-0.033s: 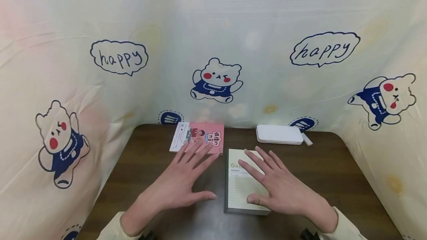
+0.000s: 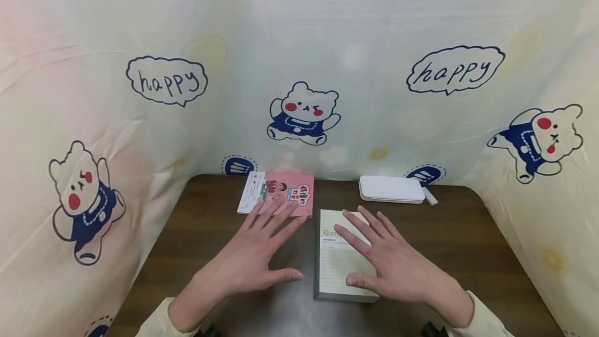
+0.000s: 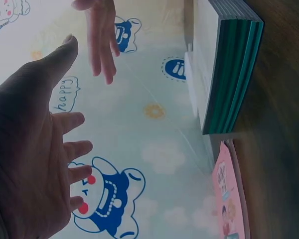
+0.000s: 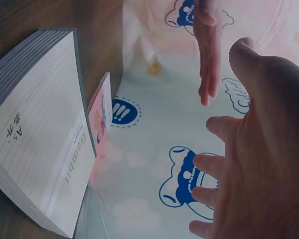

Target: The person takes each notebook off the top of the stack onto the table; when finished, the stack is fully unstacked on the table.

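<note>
Both hands hover over the table with fingers spread and nothing in them. My left hand (image 2: 255, 254) is left of the stack of notebooks (image 2: 343, 274), its fingertips overlapping the near edge of a pink booklet (image 2: 292, 186) in the head view. Over the stack's right side hangs my right hand (image 2: 393, 259), hiding part of the top cover. That cover is cream with ruled lines and reads "Gambit". Green and grey edges of several notebooks (image 3: 234, 74) show in the left wrist view. In the right wrist view, the stack (image 4: 45, 134) stands apart from the right hand (image 4: 269, 139).
At the back right of the dark wooden table (image 2: 458, 254) lies a white case (image 2: 392, 189), with a small white piece (image 2: 430, 196) beside its right end. A printed curtain (image 2: 374, 134) with bears and "happy" bubbles encloses the table at the back and sides.
</note>
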A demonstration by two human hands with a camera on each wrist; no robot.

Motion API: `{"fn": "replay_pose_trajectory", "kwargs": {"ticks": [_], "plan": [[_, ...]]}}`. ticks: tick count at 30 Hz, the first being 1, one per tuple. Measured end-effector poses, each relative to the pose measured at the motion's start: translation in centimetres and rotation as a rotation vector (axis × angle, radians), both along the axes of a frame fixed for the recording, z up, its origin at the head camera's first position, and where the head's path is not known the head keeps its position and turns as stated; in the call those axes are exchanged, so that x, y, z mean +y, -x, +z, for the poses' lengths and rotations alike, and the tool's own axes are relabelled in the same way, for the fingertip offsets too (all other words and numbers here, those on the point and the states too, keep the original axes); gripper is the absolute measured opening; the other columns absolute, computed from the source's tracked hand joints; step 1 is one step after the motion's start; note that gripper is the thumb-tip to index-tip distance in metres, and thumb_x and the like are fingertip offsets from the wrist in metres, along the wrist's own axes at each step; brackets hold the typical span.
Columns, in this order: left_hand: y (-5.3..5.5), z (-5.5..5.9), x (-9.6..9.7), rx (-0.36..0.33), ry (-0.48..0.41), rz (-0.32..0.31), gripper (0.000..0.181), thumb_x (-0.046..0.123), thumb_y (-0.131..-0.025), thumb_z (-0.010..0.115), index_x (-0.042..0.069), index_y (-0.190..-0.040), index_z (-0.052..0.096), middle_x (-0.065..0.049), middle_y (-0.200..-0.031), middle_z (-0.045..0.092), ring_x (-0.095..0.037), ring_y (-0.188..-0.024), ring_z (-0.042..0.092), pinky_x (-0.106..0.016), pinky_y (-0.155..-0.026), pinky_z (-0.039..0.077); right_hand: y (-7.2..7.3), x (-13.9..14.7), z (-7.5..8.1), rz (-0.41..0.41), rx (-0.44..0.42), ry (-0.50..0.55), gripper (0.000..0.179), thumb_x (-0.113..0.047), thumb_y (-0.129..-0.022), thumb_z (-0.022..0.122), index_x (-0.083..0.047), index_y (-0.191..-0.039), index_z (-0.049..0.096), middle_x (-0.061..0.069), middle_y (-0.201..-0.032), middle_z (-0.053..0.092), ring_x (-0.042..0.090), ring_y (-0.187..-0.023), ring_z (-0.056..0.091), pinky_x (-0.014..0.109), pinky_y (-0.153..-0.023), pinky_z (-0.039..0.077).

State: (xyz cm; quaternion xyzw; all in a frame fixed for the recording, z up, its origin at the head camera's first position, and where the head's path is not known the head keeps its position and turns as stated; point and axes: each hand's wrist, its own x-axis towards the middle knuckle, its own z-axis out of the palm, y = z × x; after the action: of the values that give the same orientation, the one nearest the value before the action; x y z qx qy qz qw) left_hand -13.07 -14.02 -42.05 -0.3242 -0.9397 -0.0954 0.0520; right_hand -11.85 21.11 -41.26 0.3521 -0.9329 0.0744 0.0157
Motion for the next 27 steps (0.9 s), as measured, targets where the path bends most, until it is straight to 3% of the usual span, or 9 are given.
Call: {"fn": "replay_pose_trajectory", "kwargs": {"ticks": [6, 9, 13, 15, 17, 19, 21, 23, 27], "plan": [[0.1, -0.3, 0.2, 0.009, -0.024, -0.022, 0.106, 0.093, -0.091, 0.052, 0.040, -0.177, 0.018, 0.007, -0.187, 0.010, -0.026, -0.174, 0.003, -0.065, -0.136, 0.006, 0.2, 0.2, -0.3, -0.001, 0.012, 0.034, 0.090, -0.078, -0.104, 0.050, -0.038, -0.177, 0.016, 0.001, -0.186, 0.015, 0.035, -0.173, 0.010, 0.066, -0.132, 0.017], [0.3, -0.7, 0.5, 0.021, -0.044, -0.020, 0.101, 0.087, -0.096, 0.054, 0.034, -0.177, 0.024, 0.005, -0.185, 0.019, -0.025, -0.173, 0.011, -0.062, -0.136, 0.011, 0.9, 0.7, -1.0, -0.036, 0.064, 0.102, 0.084, -0.066, -0.107, 0.060, -0.031, -0.176, 0.027, 0.004, -0.183, 0.026, 0.037, -0.170, 0.020, 0.067, -0.130, 0.022], [0.3, -2.0, 1.2, -0.002, -0.094, 0.014, 0.087, 0.073, -0.104, 0.059, 0.022, -0.172, 0.040, -0.003, -0.177, 0.041, -0.027, -0.165, 0.034, -0.058, -0.134, 0.027, 2.1, 1.6, -2.9, -0.156, 0.136, 0.238, 0.071, -0.044, -0.106, 0.074, -0.015, -0.166, 0.049, 0.013, -0.168, 0.050, 0.039, -0.155, 0.044, 0.066, -0.121, 0.038], [0.4, -3.1, 1.8, -0.039, -0.140, 0.055, 0.076, 0.069, -0.106, 0.059, 0.017, -0.162, 0.054, -0.004, -0.164, 0.056, -0.026, -0.154, 0.050, -0.055, -0.128, 0.038, 2.5, 2.1, -4.1, -0.242, 0.124, 0.299, 0.063, -0.037, -0.105, 0.077, -0.008, -0.157, 0.056, 0.017, -0.155, 0.059, 0.040, -0.144, 0.053, 0.064, -0.115, 0.045], [0.5, -4.3, 2.6, -0.090, -0.184, 0.109, 0.065, 0.069, -0.108, 0.057, 0.017, -0.144, 0.069, -0.001, -0.140, 0.071, -0.021, -0.131, 0.064, -0.048, -0.115, 0.051, 2.9, 2.5, -5.4, -0.344, 0.063, 0.342, 0.056, -0.035, -0.106, 0.075, -0.004, -0.150, 0.060, 0.018, -0.143, 0.063, 0.038, -0.132, 0.060, 0.062, -0.108, 0.051], [0.9, -5.7, 3.5, -0.149, -0.232, 0.161, 0.058, 0.072, -0.108, 0.053, 0.020, -0.116, 0.076, 0.004, -0.107, 0.074, -0.015, -0.100, 0.069, -0.040, -0.092, 0.058, 3.2, 2.8, -6.8, -0.446, -0.031, 0.373, 0.053, -0.037, -0.108, 0.073, -0.001, -0.145, 0.061, 0.019, -0.134, 0.065, 0.035, -0.121, 0.064, 0.058, -0.101, 0.055], [1.2, -7.3, 4.4, -0.221, -0.271, 0.203, 0.059, 0.077, -0.106, 0.051, 0.024, -0.091, 0.071, 0.009, -0.081, 0.065, -0.010, -0.074, 0.061, -0.033, -0.070, 0.053, 3.5, 3.1, -8.1, -0.539, -0.153, 0.389, 0.056, -0.042, -0.110, 0.069, 0.001, -0.145, 0.059, 0.018, -0.127, 0.066, 0.032, -0.110, 0.065, 0.055, -0.093, 0.058], [1.5, -8.9, 5.2, -0.305, -0.300, 0.228, 0.062, 0.081, -0.103, 0.051, 0.026, -0.077, 0.063, 0.010, -0.065, 0.055, -0.008, -0.059, 0.052, -0.029, -0.057, 0.042, 3.6, 3.2, -9.5, -0.604, -0.267, 0.386, 0.065, -0.048, -0.111, 0.064, 0.002, -0.151, 0.055, 0.018, -0.128, 0.068, 0.031, -0.108, 0.066, 0.054, -0.092, 0.058], [1.8, -11.5, 6.6, -0.416, -0.288, 0.237, 0.066, 0.085, -0.099, 0.053, 0.026, -0.069, 0.057, 0.011, -0.057, 0.047, -0.008, -0.052, 0.043, -0.028, -0.053, 0.032, 3.6, 2.8, -11.4, -0.633, -0.424, 0.417, 0.080, -0.060, -0.113, 0.053, 0.003, -0.161, 0.048, 0.026, -0.148, 0.065, 0.042, -0.133, 0.065, 0.062, -0.109, 0.053]]}}
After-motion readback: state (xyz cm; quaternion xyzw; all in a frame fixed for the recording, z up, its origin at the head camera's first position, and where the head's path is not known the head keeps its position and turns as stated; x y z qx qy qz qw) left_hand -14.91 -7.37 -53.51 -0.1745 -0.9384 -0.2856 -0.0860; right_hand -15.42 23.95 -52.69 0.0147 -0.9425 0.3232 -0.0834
